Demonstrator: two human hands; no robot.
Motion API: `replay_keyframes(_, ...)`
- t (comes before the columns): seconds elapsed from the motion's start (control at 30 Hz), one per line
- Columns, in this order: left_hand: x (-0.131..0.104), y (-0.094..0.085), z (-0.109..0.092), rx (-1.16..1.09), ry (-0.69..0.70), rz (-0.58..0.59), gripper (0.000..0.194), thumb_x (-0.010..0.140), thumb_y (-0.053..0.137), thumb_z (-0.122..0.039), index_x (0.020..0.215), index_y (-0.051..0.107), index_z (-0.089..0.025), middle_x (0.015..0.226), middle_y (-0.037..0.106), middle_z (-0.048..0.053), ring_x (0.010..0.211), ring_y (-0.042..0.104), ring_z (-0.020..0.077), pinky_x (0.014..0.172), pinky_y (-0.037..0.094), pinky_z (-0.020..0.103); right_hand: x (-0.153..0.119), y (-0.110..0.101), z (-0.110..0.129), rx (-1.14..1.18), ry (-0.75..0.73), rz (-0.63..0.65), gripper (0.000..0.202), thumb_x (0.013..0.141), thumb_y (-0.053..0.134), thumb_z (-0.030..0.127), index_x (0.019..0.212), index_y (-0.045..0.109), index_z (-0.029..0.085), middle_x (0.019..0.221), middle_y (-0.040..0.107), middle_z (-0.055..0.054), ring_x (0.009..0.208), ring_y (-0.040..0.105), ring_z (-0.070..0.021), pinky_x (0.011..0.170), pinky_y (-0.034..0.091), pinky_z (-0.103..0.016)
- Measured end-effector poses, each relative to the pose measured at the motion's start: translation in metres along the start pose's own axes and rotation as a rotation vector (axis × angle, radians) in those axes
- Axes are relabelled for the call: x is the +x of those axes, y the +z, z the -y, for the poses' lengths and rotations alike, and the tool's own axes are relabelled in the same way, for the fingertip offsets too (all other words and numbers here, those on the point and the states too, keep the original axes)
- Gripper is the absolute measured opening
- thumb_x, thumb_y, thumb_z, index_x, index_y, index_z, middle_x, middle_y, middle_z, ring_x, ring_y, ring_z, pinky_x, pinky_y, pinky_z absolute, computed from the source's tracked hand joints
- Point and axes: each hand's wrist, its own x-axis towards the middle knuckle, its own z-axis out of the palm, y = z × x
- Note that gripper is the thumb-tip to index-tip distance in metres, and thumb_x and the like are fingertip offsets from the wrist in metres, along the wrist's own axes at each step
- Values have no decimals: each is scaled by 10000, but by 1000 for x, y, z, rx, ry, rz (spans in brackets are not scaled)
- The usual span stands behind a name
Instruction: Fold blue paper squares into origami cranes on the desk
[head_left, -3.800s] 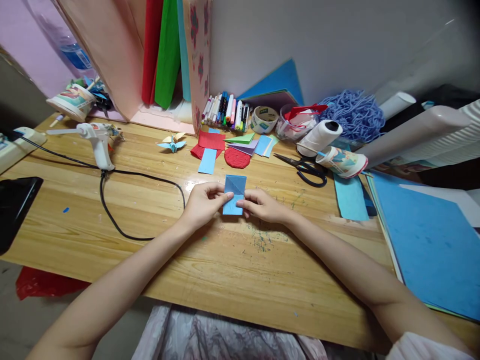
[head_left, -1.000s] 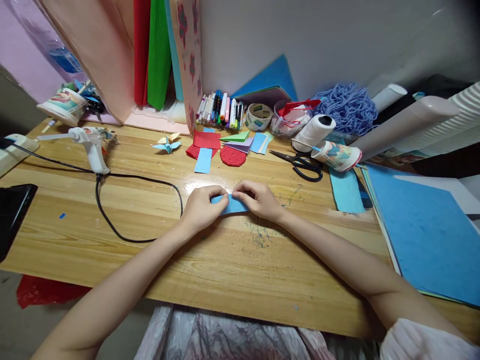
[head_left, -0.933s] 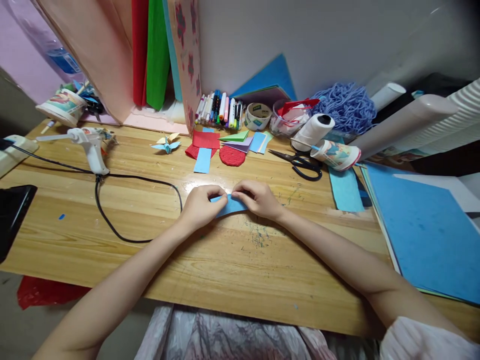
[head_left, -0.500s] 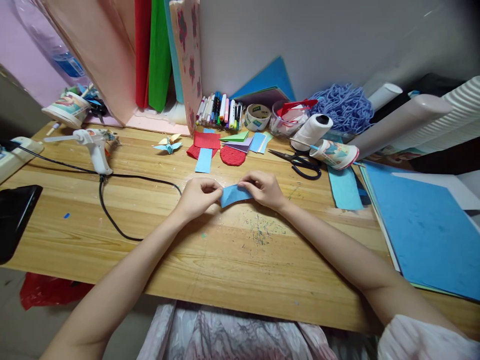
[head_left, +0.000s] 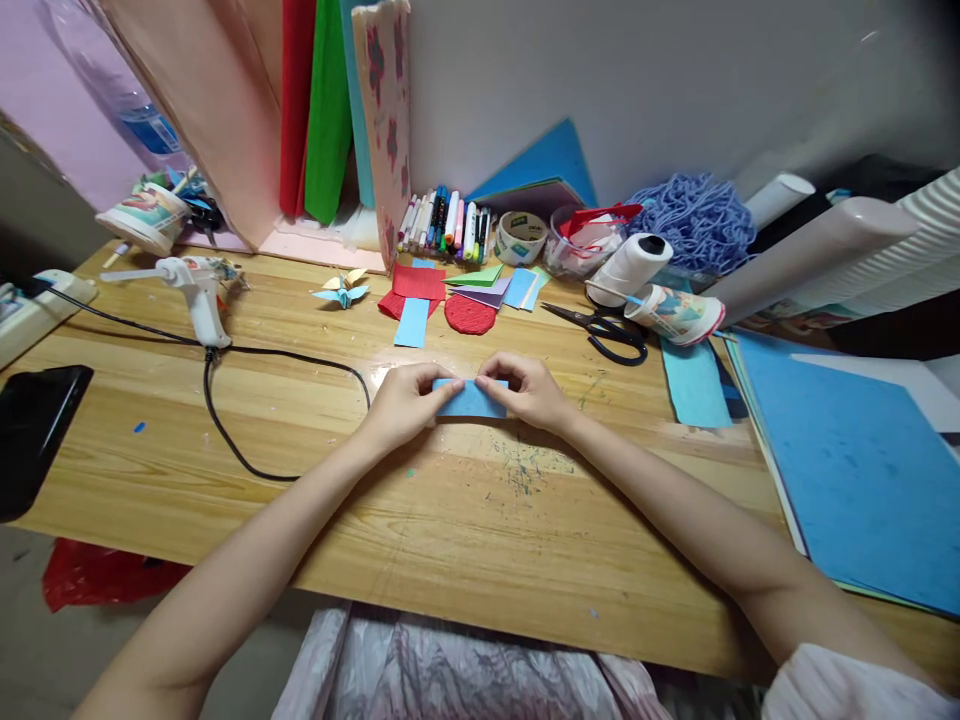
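Note:
A small rectangle of blue paper [head_left: 472,402] is held level above the middle of the wooden table. My left hand [head_left: 409,402] pinches its left end, thumb on the near face and fingers behind. At the upper right edge, my right hand [head_left: 529,390] pinches the same paper, its thumb close to the left thumb. Just beyond the hands lie a light blue paper strip [head_left: 412,324], red crepe paper pieces [head_left: 420,282] and a red round piece [head_left: 470,315]. Folded green paper [head_left: 474,276] and purple paper [head_left: 489,293] rest behind that.
Black scissors [head_left: 600,328] and a tipped paper cup [head_left: 671,312] lie right of centre. A glue gun [head_left: 196,295] with a black cord [head_left: 225,440] stands at left, near a phone [head_left: 41,430]. Blue sheets [head_left: 862,460] cover the right side; markers [head_left: 446,225] sit at the back.
The blue paper has turned from a slant to level. Both thumbs have come closer together along its upper edge. The view has shifted slightly.

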Motion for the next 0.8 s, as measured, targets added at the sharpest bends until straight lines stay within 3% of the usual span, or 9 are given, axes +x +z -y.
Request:
replay_keyframes(0.27,0,-2,1,10,-7,-68,259,817,546,-361,825,675,-136,792,677,45,726,599,157,655,446,257,3,-5,-4,56,101,59,293,852,504,373,654,515,157,572,440,41,536,400,-77,512,305,-206)
replay_keyframes(0.43,-4,-2,-2,297,223,14,367,746,658,-391,1048,621,-186,1051,648,64,969,587,210,845,447,337,2,-4,-4,90,80,71,402,860,486,377,526,414,165,512,340,55,506,329,-68,500,246,-220)
replay_keyframes(0.53,-7,0,-5,434,328,82,468,738,669,-408,1138,568,-187,1081,630,80,996,575,227,860,447,362,2,-2,-4,100,88,76,415,859,487,379,517,386,168,510,314,59,498,306,-65,494,227,-223)
replay_keyframes(0.7,-9,0,-6,553,341,68,478,806,584,-407,1216,508,-174,1142,621,93,1041,571,246,889,440,385,3,-1,-3,104,145,52,437,869,467,446,539,382,172,528,321,54,501,320,-69,486,244,-219)
replay_keyframes(0.8,-9,0,-7,564,319,64,507,817,551,-452,1235,503,-168,1166,618,100,1052,575,252,905,439,391,3,-3,-3,184,176,1,347,872,457,485,742,533,172,609,401,41,524,368,-80,483,292,-210)
